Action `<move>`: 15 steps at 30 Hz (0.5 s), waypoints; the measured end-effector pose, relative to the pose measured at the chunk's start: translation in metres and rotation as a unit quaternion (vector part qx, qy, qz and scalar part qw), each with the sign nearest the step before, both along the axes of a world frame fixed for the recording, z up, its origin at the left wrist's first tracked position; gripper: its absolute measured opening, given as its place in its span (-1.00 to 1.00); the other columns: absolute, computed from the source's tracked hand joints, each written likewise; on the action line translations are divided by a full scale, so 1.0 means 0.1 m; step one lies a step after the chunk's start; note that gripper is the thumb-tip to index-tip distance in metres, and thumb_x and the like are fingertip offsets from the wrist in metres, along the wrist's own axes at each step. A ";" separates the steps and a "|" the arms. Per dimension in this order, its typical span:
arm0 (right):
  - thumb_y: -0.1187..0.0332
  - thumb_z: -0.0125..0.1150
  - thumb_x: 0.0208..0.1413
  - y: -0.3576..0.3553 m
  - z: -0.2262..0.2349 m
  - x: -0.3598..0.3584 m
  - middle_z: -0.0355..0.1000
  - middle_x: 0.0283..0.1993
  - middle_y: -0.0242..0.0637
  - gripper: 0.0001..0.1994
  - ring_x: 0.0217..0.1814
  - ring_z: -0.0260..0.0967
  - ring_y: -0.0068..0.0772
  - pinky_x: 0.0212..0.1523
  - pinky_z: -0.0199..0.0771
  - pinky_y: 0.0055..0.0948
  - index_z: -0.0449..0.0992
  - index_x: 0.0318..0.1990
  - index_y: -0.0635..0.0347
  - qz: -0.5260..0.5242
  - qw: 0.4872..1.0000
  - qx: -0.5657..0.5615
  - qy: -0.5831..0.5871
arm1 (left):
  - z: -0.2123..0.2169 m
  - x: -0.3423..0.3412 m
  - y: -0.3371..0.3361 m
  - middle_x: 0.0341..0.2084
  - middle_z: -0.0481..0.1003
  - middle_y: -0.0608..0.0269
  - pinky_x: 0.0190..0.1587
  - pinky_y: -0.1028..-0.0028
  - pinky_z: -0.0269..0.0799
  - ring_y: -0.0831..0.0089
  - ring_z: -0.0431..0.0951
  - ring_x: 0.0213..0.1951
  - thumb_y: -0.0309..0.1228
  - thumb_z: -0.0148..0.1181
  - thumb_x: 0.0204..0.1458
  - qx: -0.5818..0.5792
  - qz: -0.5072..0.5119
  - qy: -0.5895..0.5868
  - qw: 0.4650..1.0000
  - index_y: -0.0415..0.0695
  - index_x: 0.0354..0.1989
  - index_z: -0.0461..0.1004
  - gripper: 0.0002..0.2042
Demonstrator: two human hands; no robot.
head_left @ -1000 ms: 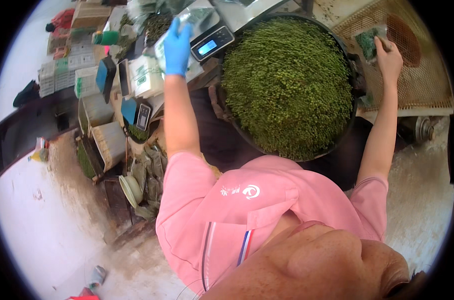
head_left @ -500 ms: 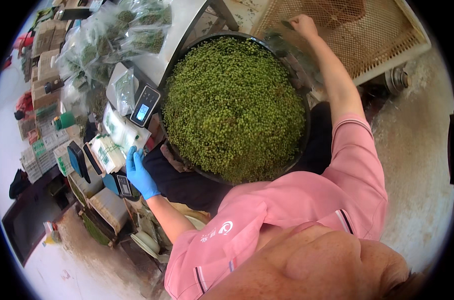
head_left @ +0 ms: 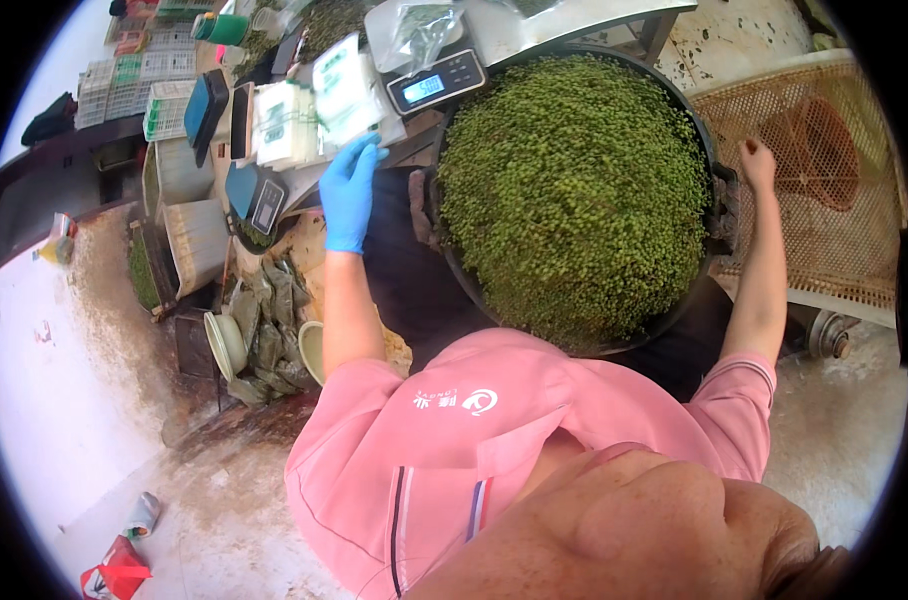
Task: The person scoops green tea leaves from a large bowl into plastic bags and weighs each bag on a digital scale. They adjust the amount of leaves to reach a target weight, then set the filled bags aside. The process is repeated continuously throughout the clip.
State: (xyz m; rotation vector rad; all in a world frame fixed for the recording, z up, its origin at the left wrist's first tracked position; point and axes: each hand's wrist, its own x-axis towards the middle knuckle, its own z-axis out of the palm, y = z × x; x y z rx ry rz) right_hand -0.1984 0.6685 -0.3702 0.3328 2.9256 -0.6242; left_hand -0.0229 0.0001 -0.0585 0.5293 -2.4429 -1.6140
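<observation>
A large dark round tub heaped with small round green berries, which look like green peppercorns, stands between my legs. To its left, my left hand wears a blue glove. Its fingertips are drawn together by the lower edge of the flat white and green plastic bags; what they pinch, if anything, is hidden. My bare right hand is closed in a fist above the woven tray, right of the tub. I cannot make out anything in it. Beside the bags sits a digital scale with its display lit, carrying a clear bag.
A metal table runs behind the scale. Left of the bags lie a second small scale and a dark blue flat object. White bins and pale bowls stand at lower left. A metal canister is under the tray.
My view has swung left, so the tub and table appear farther right. My right hand has drawn back from the tray's far left side toward its near part. My left hand stays near the bags.
</observation>
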 end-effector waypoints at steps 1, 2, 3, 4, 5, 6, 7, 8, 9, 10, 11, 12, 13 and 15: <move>0.12 0.20 0.28 -0.09 0.33 -0.08 0.58 0.07 -0.08 -0.56 0.13 0.53 -0.10 0.13 0.47 -0.24 0.56 0.16 0.26 -0.024 0.999 -0.021 0.030 | -0.01 0.01 0.01 -0.06 0.60 0.17 0.03 0.50 0.50 0.46 0.61 -0.10 -0.46 0.19 0.26 0.002 0.006 0.000 1.000 -0.34 0.10 0.54 -0.71; 0.13 0.20 0.30 -0.05 0.65 -0.13 0.60 0.04 -0.12 -0.58 0.09 0.55 -0.21 0.10 0.47 -0.31 0.57 0.15 0.25 -0.018 0.996 -0.055 0.071 | -0.03 -0.06 0.02 -0.06 0.61 0.17 0.02 0.51 0.50 0.47 0.61 -0.11 -0.46 0.19 0.25 0.007 0.000 0.004 1.000 -0.34 0.10 0.54 -0.70; 0.14 0.21 0.31 -0.11 1.02 -0.15 0.60 0.03 -0.14 -0.59 0.06 0.55 -0.30 0.08 0.47 -0.38 0.57 0.14 0.24 0.002 0.989 -0.091 0.120 | -0.11 -0.10 0.00 -0.09 0.62 0.20 -0.01 0.51 0.50 0.51 0.61 -0.14 -0.43 0.22 0.24 0.003 -0.004 0.023 1.000 -0.30 0.07 0.57 -0.72; 0.15 0.22 0.31 -0.36 1.48 -0.07 0.61 0.03 -0.22 -0.61 0.03 0.55 -0.36 0.05 0.47 -0.43 0.58 0.14 0.22 -0.001 0.979 -0.115 0.168 | -0.17 -0.11 0.01 -0.12 0.64 0.20 -0.03 0.51 0.51 0.51 0.62 -0.15 -0.42 0.23 0.23 -0.022 -0.017 0.032 0.999 -0.28 0.05 0.58 -0.72; 0.20 0.19 0.31 -0.69 2.03 0.08 0.61 0.05 -0.19 -0.64 0.14 0.54 -0.36 0.20 0.41 -0.41 0.60 0.10 0.26 -0.034 0.965 -0.189 0.178 | -0.22 -0.13 0.05 -0.14 0.65 0.19 -0.05 0.50 0.52 0.50 0.63 -0.17 -0.40 0.25 0.22 -0.045 -0.032 0.042 0.998 -0.26 0.03 0.60 -0.73; 0.22 0.20 0.31 -0.91 2.42 0.27 0.62 0.04 -0.20 -0.66 0.12 0.54 -0.40 0.18 0.42 -0.45 0.61 0.08 0.26 -0.062 0.944 -0.245 0.210 | -0.27 -0.21 0.12 -0.16 0.66 0.19 -0.07 0.49 0.53 0.50 0.63 -0.19 -0.39 0.26 0.21 -0.066 -0.055 0.056 0.995 -0.24 0.02 0.61 -0.73; 0.25 0.22 0.31 -1.11 2.72 0.45 0.62 0.02 -0.22 -0.68 0.10 0.55 -0.43 0.16 0.43 -0.48 0.62 0.07 0.27 -0.088 0.918 -0.302 0.241 | -0.33 -0.29 0.22 -0.19 0.66 0.22 -0.08 0.51 0.53 0.54 0.62 -0.20 -0.39 0.27 0.20 -0.097 -0.077 0.056 0.991 -0.23 0.02 0.61 -0.73; 0.27 0.23 0.30 -1.28 2.91 0.61 0.63 0.01 -0.23 -0.70 0.08 0.56 -0.46 0.13 0.44 -0.52 0.63 0.06 0.27 -0.112 0.886 -0.359 0.269 | -0.36 -0.34 0.32 -0.21 0.66 0.26 -0.09 0.53 0.53 0.59 0.61 -0.21 -0.39 0.28 0.20 -0.130 -0.096 0.056 0.985 -0.22 0.02 0.62 -0.73; 0.28 0.25 0.29 -1.43 3.04 0.77 0.63 -0.01 -0.24 -0.71 0.06 0.56 -0.48 0.11 0.45 -0.53 0.63 0.05 0.28 -0.120 0.872 -0.379 0.284 | -0.37 -0.42 0.43 -0.25 0.67 0.25 -0.11 0.53 0.53 0.58 0.61 -0.25 -0.36 0.33 0.16 -0.149 -0.111 0.024 0.982 -0.15 0.02 0.63 -0.72; 0.30 0.27 0.29 -1.60 3.09 0.91 0.64 -0.04 -0.25 -0.72 0.03 0.57 -0.50 0.08 0.46 -0.55 0.64 0.03 0.28 -0.123 0.856 -0.404 0.297 | -0.54 -0.49 0.42 -0.27 0.67 0.21 -0.13 0.50 0.54 0.53 0.62 -0.28 -0.28 0.37 0.12 -0.179 -0.115 0.031 0.977 -0.12 0.01 0.63 -0.68; 0.31 0.29 0.28 -1.68 3.06 1.01 0.64 -0.06 -0.26 -0.73 0.01 0.57 -0.52 0.06 0.47 -0.56 0.64 0.02 0.29 -0.130 0.841 -0.424 0.310 | -0.53 -0.57 0.53 -0.28 0.68 0.20 -0.13 0.45 0.55 0.42 0.66 -0.26 -0.18 0.36 0.10 -0.221 -0.132 0.004 0.966 -0.10 -0.02 0.64 -0.66; 0.31 0.30 0.27 -1.71 2.96 1.07 0.64 -0.08 -0.27 -0.73 -0.01 0.57 -0.52 0.04 0.48 -0.56 0.65 0.01 0.29 -0.127 0.849 -0.420 0.296 | -0.50 -0.64 0.63 -0.28 0.68 0.18 -0.14 0.39 0.56 0.30 0.69 -0.25 -0.09 0.35 0.07 -0.264 -0.149 -0.024 0.953 -0.07 -0.05 0.65 -0.63; 0.32 0.30 0.27 -1.73 2.82 1.09 0.64 -0.09 -0.28 -0.73 -0.02 0.57 -0.52 0.03 0.49 -0.55 0.65 0.00 0.30 -0.122 0.856 -0.416 0.281 | -0.57 -0.71 0.66 -0.28 0.68 0.19 -0.14 0.39 0.56 0.29 0.68 -0.24 -0.07 0.34 0.06 -0.274 -0.193 -0.047 0.941 -0.07 -0.07 0.66 -0.62; 0.32 0.31 0.26 -1.76 2.60 1.08 0.65 -0.14 -0.30 -0.73 -0.06 0.56 -0.56 0.02 0.50 -0.54 0.65 -0.01 0.31 -0.109 0.874 -0.401 0.251 | -0.66 -0.79 0.64 -0.27 0.68 0.16 -0.14 0.39 0.55 0.30 0.68 -0.24 -0.08 0.34 0.05 -0.197 -0.247 -0.052 0.947 -0.06 -0.13 0.69 -0.65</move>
